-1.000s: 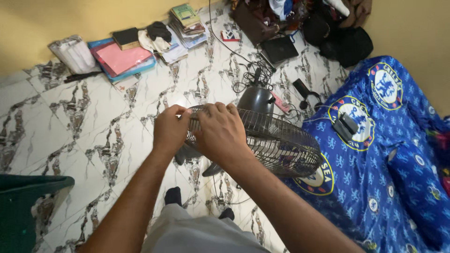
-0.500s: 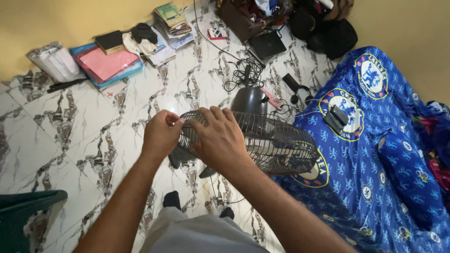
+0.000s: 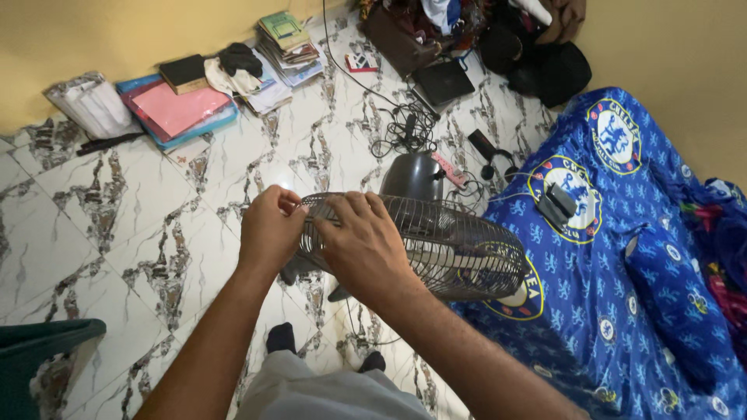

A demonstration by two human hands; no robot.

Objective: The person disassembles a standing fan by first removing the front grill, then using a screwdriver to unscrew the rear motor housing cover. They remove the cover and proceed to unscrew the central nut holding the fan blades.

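Fan grille (image 3: 436,245), light, springy wire: my left hand (image 3: 268,229) pinches its rim, my right hand (image 3: 362,245) clamps the bars beside it, above the marble floor (image 3: 117,210).

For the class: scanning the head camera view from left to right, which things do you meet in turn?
Dark green plastic bin edge → pink folder on a blue one → left hand → right hand → grey wire fan guard → blue crest-patterned bedsheet.
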